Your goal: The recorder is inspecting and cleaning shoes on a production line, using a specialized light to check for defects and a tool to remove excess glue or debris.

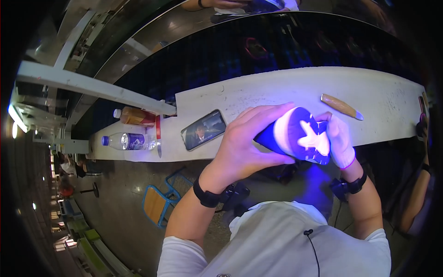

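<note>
Above the table's near edge, I hold a dark item (288, 131) that looks like a shoe, with a pale ribbed band and glowing white patches under violet light. My left hand (251, 138) is bare and curves round its left end, thumb below and fingers above. My right hand (339, 138), in a thin white glove, closes on its right end; some of those fingertips are hidden behind it. Beyond the right hand, a tan tool (339, 106) with a pale tip lies on the white table (272, 92). A phone (203, 130) showing a picture lies left of my left hand.
At the table's left stand or lie a bottle of brown drink (134, 117) and a clear blue-capped bottle (123, 141). A white beam (97, 85) crosses behind them. A blue-framed chair (159, 203) is below left. Another person's arm (417, 198) shows at the far right.
</note>
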### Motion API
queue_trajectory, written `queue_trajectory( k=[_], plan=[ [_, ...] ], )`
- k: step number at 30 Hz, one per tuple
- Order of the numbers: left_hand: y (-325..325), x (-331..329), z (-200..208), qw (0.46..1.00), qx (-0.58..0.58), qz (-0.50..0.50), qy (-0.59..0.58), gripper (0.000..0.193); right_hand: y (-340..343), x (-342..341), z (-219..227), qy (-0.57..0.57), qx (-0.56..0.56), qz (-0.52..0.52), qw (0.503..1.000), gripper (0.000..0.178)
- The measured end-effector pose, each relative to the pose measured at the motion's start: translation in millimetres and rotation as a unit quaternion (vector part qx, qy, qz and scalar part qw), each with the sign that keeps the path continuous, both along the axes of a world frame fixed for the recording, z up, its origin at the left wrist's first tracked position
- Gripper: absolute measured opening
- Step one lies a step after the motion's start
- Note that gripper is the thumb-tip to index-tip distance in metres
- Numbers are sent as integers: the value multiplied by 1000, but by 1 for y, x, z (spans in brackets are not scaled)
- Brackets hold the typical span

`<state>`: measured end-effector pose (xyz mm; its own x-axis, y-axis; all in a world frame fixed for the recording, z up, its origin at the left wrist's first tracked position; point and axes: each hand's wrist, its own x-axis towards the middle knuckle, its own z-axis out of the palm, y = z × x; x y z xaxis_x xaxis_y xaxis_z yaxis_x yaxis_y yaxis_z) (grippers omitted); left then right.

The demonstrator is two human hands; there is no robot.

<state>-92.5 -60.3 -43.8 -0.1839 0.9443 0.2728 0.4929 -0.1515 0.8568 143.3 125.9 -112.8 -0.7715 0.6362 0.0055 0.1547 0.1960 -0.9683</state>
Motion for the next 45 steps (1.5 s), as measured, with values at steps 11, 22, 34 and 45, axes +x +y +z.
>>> queue_trajectory(
  k=[11,22,34,45],
  plan=[
    [15,5,19,984,-159,53,67,77,-19,-73,58,231,-81,88,966,36],
    [33,-8,6,968,-215,126,-42,61,3,-117,55,207,-309,161,914,16],
    [74,63,52,929,-144,21,339,77,26,-34,66,244,-111,148,952,47],
    [45,69,48,885,59,-149,437,79,-32,49,84,31,172,168,970,90]
  ],
)
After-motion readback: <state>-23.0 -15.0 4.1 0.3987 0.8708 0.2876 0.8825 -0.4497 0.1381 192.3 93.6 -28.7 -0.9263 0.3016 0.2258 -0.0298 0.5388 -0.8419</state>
